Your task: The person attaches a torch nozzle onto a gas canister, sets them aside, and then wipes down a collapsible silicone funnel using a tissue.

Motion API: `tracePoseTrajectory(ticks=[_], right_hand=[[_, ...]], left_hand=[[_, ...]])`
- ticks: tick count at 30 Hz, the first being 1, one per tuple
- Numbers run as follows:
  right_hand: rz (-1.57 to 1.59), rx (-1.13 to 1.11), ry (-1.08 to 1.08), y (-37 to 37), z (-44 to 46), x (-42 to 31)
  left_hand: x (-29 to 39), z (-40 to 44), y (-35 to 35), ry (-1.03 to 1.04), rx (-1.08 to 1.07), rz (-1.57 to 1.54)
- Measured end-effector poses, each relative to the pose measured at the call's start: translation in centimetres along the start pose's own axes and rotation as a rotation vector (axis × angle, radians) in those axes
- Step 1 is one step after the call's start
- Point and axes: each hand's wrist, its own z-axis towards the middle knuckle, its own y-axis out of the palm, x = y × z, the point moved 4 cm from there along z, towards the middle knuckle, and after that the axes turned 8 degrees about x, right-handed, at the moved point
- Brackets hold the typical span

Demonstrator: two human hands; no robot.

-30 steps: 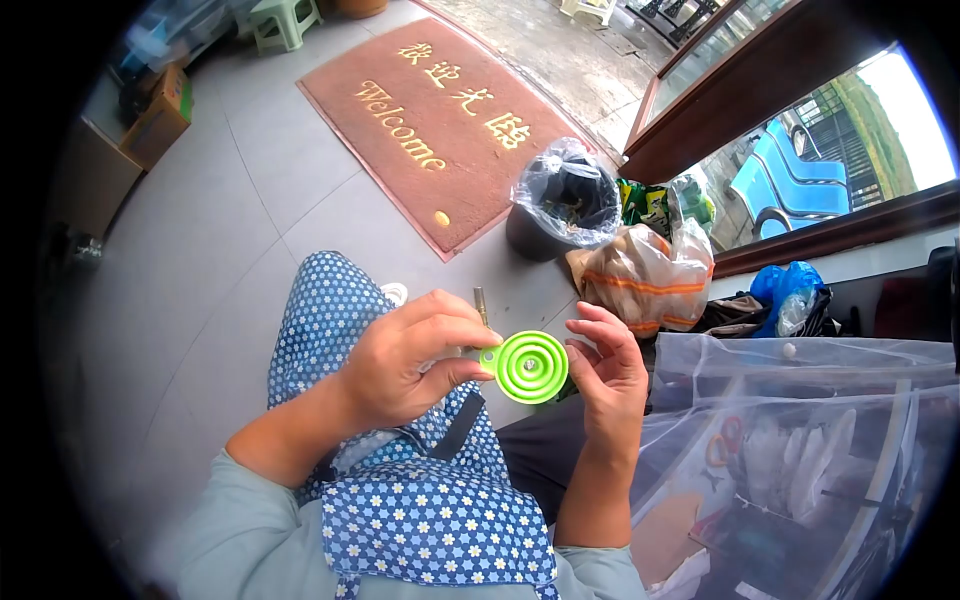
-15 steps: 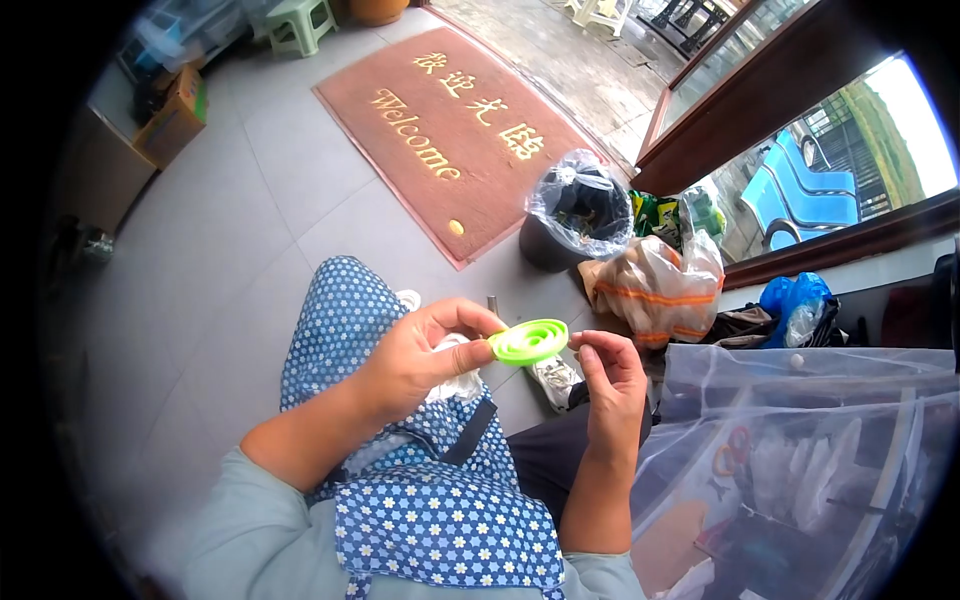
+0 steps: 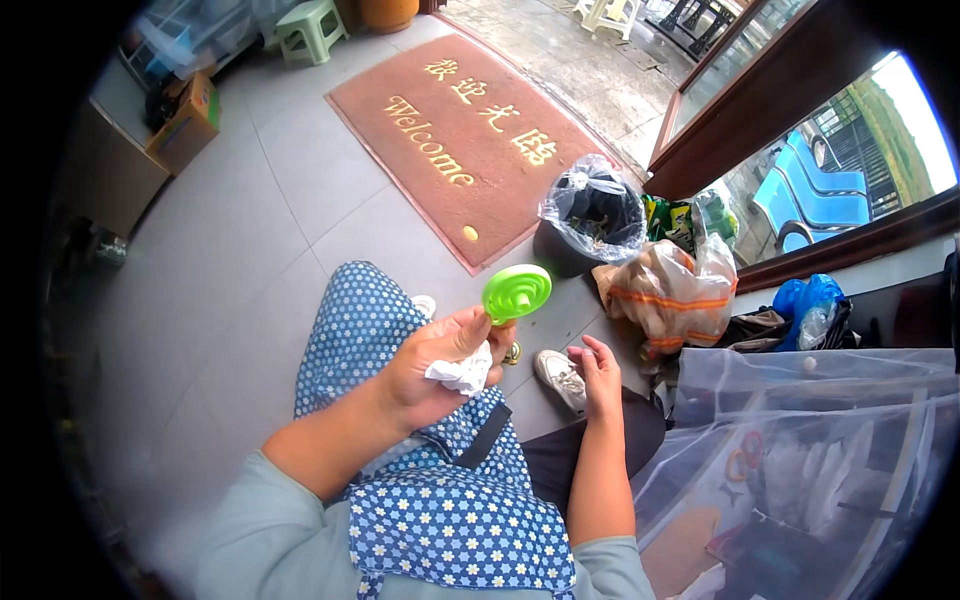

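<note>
My left hand [image 3: 440, 365] is closed on a bright green collapsible funnel [image 3: 517, 293], pinching its lower edge between thumb and fingers. The round ringed face is tilted up, with a small spout at the middle. A crumpled white tissue [image 3: 462, 372] is tucked in the same hand, against the palm. To the right, my right hand [image 3: 598, 378] holds nothing. Its fingers are loosely bent and apart, and it is not touching the funnel. Below both hands lies a blue flowered apron [image 3: 455, 520] over my lap.
A black bin [image 3: 567, 250] with a clear liner stands ahead, beside a brown welcome mat [image 3: 400, 120]. Right of it are a striped plastic bag [image 3: 670, 300] and a blue bag [image 3: 806, 300]. A sheer-covered box [image 3: 800, 470] is close on my right. A cardboard box [image 3: 187, 130] sits far left.
The green funnel has been raised and turned upright in my left hand. My right hand has moved away from its edge. The tissue now shows more plainly.
</note>
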Motion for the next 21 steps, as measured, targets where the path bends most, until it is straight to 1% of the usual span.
tracePoseTrajectory(ticks=[1, 3, 9, 11, 12, 13, 15, 16, 17, 19, 20, 21], right_hand=[[0.002, -0.002, 0.001, 0.1, 0.0, 0.1], [-0.011, -0.009, 0.07, 0.6, -0.2, 0.6], [-0.077, -0.031, 0.01, 1.2, -0.4, 0.2], [-0.078, -0.043, 0.014, 1.0, -0.3, 0.3], [-0.081, -0.054, 0.019, 1.0, -0.2, 0.4], [-0.08, -0.054, 0.018, 1.0, -0.2, 0.4], [-0.094, -0.035, 0.052, 1.0, -0.2, 0.5], [-0.092, -0.036, 0.051, 1.1, -0.1, 0.6], [-0.107, -0.029, 0.044, 1.1, 0.0, 0.6], [-0.122, -0.022, 0.036, 1.2, 0.0, 0.4], [-0.134, -0.027, 0.03, 1.3, 0.0, 0.4], [-0.149, -0.032, 0.025, 1.4, -0.1, 0.3]], left_hand=[[0.0, 0.0, 0.0, -0.004, -0.024, -0.013], [0.1, 0.0, 0.1, 0.004, -0.019, -0.017], [0.7, 0.5, -0.1, 0.051, -0.073, -0.043], [1.4, 1.0, -1.8, 0.193, 0.104, 0.117], [2.3, 1.4, -2.6, 0.257, 0.13, 0.195], [2.7, 1.9, -2.9, 0.258, 0.129, 0.196], [4.4, 2.5, -4.0, 0.467, 0.332, 0.464], [4.8, 2.9, -4.8, 0.563, 0.377, 0.561], [4.9, 2.9, -5.2, 0.563, 0.377, 0.563], [5.3, 2.4, -5.2, 0.691, 0.395, 0.933], [5.1, 2.3, -5.2, 0.691, 0.394, 0.932], [5.0, 1.9, -4.8, 0.727, 0.385, 1.011]])
